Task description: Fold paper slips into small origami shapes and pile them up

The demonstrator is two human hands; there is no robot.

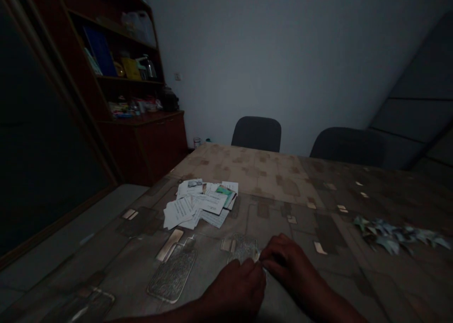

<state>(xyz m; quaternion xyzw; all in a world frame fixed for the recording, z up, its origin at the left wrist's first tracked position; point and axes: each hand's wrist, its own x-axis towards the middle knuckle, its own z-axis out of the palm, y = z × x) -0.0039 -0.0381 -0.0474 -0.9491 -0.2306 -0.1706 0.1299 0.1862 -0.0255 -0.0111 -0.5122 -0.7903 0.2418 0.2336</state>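
My left hand [240, 285] and my right hand [288, 261] meet over the near part of the table, fingers bent in a pinch and fingertips almost touching. Between them shows a small pale piece of paper [257, 255], mostly covered by the fingers, so its shape cannot be made out. Beyond the left hand lies a loose pile of printed paper cards [212, 203], some with pictures and a green one on top. Off to the right of my right hand sits a row of folded paper pieces [389, 235], pointed and crumpled in outline.
A patterned cloth covers the table [262, 172]. Two dark chairs, one chair [256, 133] and another chair [348, 146], stand at its far side against a pale wall. At the left, a wooden cabinet [159, 146] holds a kettle [150, 68] and household items. The room is dim.
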